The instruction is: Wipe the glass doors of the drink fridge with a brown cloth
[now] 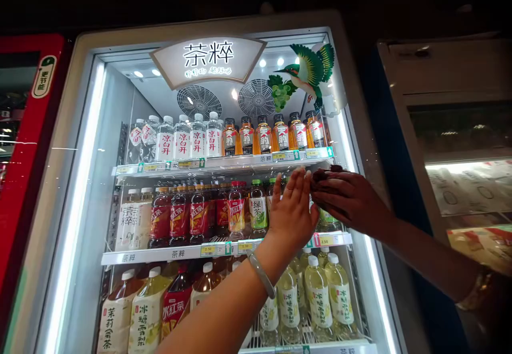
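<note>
My left hand (pixel 290 212), with a pale bangle (pixel 262 275) on its wrist, lies with fingers stretched out against the glass door (pixel 132 106) of a lit drinks fridge. Just right of it, my right hand (pixel 350 199) presses a dark brown cloth (pixel 322 175) to the same glass, its fingers closed over it. The cloth is bunched, and partly hidden under the fingers. Behind the glass stand green tea bottles (pixel 258 210), partly covered by my hands. A gold-coloured bracelet (pixel 476 290) circles my right wrist.
Bottled drinks fill the fridge shelves, with clear water bottles (pixel 182 138) on top and large tea bottles (pixel 120 311) below. A fan-shaped sign (pixel 208 61) and a bird sticker (pixel 306 74) are at the top. A red fridge (pixel 30 183) stands left, another cabinet (pixel 452 71) right.
</note>
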A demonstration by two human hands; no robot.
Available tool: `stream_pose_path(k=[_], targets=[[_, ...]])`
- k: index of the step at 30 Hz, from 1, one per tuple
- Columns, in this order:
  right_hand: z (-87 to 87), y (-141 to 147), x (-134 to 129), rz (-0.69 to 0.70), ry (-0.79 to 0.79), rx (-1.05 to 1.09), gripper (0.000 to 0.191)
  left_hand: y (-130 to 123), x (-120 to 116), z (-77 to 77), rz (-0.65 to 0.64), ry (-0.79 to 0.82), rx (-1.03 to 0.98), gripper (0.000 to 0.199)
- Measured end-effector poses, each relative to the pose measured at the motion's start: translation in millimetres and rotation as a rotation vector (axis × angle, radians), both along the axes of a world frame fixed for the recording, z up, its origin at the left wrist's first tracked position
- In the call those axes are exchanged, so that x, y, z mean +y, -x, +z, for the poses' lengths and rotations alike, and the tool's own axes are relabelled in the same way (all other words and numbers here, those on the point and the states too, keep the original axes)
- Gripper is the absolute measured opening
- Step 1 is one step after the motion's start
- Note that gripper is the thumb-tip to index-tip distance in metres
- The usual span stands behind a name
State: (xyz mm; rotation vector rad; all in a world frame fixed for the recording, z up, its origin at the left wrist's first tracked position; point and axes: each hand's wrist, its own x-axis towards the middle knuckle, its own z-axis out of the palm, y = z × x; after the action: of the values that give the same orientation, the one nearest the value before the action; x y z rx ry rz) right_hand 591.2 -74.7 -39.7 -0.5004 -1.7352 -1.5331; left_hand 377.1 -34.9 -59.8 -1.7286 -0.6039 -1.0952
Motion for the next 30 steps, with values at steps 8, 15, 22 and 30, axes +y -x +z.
stream_pose_path(k=[8,15,22,30], targets=[[43.8,-9,17,-0.035,-0.081,0.463,0.028,-31,-5,37.7,-0.008,0.064,-0.002,0.068],[5.2,-28,3,-0.105,0.045,0.133,0.032,-17,0,39.0,-0.007,0.011,0.051,0.068],[99.3,20,18,-0.062,-0.092,0.687,0.031,-33,-9,98.3,0.057,0.067,0.049,0.069],[96.2,-1,5,-0.138,0.027,0.271,0.032,3,-4,103.3,0.077,0.054,0.115,0.069]])
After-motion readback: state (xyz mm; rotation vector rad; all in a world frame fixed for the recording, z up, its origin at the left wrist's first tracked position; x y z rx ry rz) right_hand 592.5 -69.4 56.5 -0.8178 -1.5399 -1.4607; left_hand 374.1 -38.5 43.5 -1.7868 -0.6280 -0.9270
